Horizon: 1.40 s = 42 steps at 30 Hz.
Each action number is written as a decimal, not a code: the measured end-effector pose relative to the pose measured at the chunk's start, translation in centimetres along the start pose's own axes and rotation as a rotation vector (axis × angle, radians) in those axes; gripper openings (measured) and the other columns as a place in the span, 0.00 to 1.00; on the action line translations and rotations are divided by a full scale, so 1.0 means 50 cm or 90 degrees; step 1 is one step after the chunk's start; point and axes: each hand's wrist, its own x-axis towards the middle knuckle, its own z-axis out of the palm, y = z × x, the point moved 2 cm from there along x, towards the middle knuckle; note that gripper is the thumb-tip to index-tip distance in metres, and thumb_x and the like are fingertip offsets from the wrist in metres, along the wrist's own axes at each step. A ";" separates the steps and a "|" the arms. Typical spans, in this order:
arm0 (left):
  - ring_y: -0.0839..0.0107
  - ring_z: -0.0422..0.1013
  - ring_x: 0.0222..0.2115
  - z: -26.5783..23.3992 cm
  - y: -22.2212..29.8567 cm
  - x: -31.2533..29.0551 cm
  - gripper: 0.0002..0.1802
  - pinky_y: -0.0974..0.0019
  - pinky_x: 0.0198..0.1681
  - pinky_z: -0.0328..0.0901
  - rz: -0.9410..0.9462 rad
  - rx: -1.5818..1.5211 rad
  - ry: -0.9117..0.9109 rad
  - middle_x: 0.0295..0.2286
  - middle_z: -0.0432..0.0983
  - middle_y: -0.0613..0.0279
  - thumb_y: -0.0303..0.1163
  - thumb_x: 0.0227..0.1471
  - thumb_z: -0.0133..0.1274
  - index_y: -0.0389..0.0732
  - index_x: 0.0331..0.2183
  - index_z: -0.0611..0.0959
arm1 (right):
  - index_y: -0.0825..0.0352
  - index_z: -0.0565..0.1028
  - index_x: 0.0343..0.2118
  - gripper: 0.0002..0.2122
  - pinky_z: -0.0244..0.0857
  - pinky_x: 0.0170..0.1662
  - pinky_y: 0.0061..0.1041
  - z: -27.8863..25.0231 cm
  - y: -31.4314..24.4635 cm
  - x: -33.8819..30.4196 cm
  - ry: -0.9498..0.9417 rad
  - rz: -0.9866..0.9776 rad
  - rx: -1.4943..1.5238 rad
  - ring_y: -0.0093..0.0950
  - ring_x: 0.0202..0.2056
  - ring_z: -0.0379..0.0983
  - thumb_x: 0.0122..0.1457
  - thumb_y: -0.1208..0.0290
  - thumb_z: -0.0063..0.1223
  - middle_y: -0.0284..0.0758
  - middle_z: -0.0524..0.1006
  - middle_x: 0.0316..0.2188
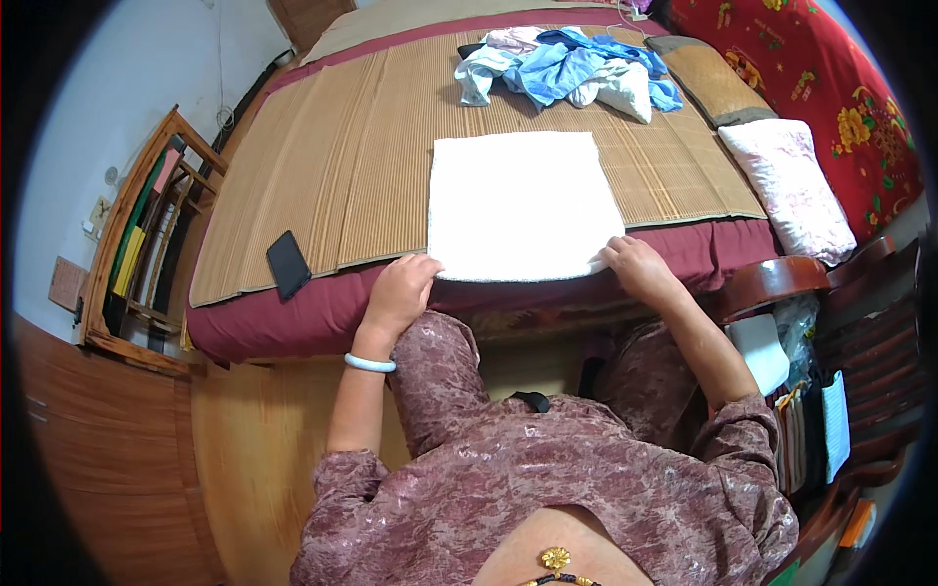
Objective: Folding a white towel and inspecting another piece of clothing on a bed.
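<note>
A white cloth, like a towel (523, 205), lies spread flat in a near-square on the bamboo mat, its near edge by the bed's front. My left hand (401, 290) pinches its near left corner between thumb and fingers. At the near right corner, my right hand (640, 269) grips the cloth the same way. A pale bangle (370, 362) circles my left wrist. Farther back on the mat sits a heap of crumpled blue, white and pale pink clothes (567, 68). To the left of my left hand rests a black phone (287, 265).
The bamboo mat (322, 166) covers a bed with a maroon sheet (283, 327). A white patterned pillow (789, 186) and a brown one (708, 80) lie along the right side. A wooden chair (772, 288) stands near right; a wood-framed rack (147, 234) leans left.
</note>
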 end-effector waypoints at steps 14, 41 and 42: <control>0.55 0.73 0.34 -0.074 0.035 -0.015 0.11 0.60 0.39 0.67 -0.115 -0.195 -0.199 0.31 0.77 0.50 0.22 0.46 0.49 0.33 0.35 0.80 | 0.71 0.76 0.39 0.11 0.67 0.43 0.30 -0.142 -0.030 -0.073 -0.213 0.115 0.388 0.37 0.38 0.75 0.51 0.78 0.52 0.43 0.78 0.34; 0.54 0.73 0.42 0.161 -0.192 0.297 0.16 0.54 0.44 0.68 -0.470 0.082 0.127 0.42 0.76 0.51 0.34 0.60 0.40 0.45 0.48 0.75 | 0.68 0.72 0.46 0.14 0.66 0.46 0.39 0.070 0.232 0.251 0.361 0.398 0.126 0.45 0.43 0.73 0.59 0.69 0.46 0.49 0.76 0.41; 0.53 0.73 0.42 0.155 -0.192 0.298 0.16 0.53 0.44 0.68 -0.465 0.099 0.124 0.42 0.76 0.51 0.34 0.60 0.40 0.45 0.48 0.75 | 0.68 0.72 0.46 0.14 0.66 0.46 0.39 0.069 0.229 0.255 0.361 0.397 0.127 0.45 0.43 0.73 0.59 0.69 0.46 0.49 0.76 0.41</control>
